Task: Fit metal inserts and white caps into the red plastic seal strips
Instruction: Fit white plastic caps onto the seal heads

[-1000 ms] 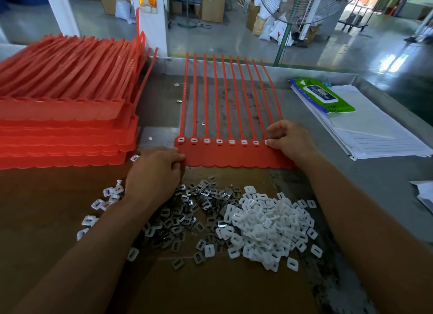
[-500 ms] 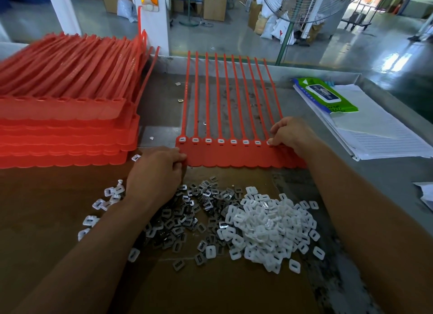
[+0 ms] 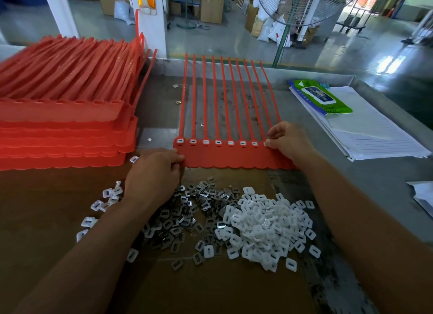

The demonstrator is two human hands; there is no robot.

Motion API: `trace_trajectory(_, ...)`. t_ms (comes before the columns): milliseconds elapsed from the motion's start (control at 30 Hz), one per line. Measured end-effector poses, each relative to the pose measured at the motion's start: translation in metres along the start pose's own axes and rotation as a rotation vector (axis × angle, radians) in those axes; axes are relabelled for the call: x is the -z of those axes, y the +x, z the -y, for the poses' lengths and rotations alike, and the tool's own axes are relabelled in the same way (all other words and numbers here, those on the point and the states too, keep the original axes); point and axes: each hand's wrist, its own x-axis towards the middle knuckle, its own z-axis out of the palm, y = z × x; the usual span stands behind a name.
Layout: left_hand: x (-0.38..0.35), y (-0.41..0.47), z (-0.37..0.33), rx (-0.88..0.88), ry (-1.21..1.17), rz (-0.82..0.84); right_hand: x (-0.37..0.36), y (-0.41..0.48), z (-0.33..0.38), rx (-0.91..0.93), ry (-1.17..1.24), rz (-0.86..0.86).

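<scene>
Red seal strip [image 3: 234,158] is lying flat mid-table, tails pointing far, fitted caps [image 3: 218,142] sitting in its heads. Left hand [image 3: 152,173] is pinching its near-left corner, fingers curled. Right hand [image 3: 289,141], fingers curled, is pinching at the right-end head; whether a cap is between the fingertips, cannot tell. Metal inserts [image 3: 180,220] and loose white caps [image 3: 264,227] are lying heaped just near of the strip.

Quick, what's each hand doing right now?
Left hand: grips the red seal strip at its left edge.
Right hand: pinches a white cap at its right end.
</scene>
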Motion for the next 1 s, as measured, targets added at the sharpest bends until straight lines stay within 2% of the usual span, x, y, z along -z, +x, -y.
trace_trajectory(200,0.0,-0.001,0.0,0.002,0.0,-0.008,0.009,-0.027,0.006,0.187,-0.031,0.064)
trace_trajectory(300,0.0,-0.001,0.0,0.007,0.005,-0.005,0.018,-0.048,0.017,0.256,-0.097,0.263)
trace_trajectory(400,-0.001,0.0,0.001,0.007,0.011,-0.001,0.025,-0.068,0.024,0.251,-0.141,0.49)
trace_trajectory(500,-0.001,0.0,0.002,0.01,0.021,0.01,0.026,-0.079,0.025,0.249,-0.187,0.6)
trace_trajectory(600,-0.001,0.0,0.002,0.007,0.021,0.006,0.024,-0.083,0.025,0.236,-0.213,0.638)
trace_trajectory(867,-0.001,0.001,0.002,0.009,0.037,0.026,0.019,-0.084,0.024,0.273,-0.26,0.602)
trace_trajectory(1000,-0.001,0.001,0.002,0.006,0.036,0.024,0.025,-0.084,0.021,0.257,-0.159,0.641)
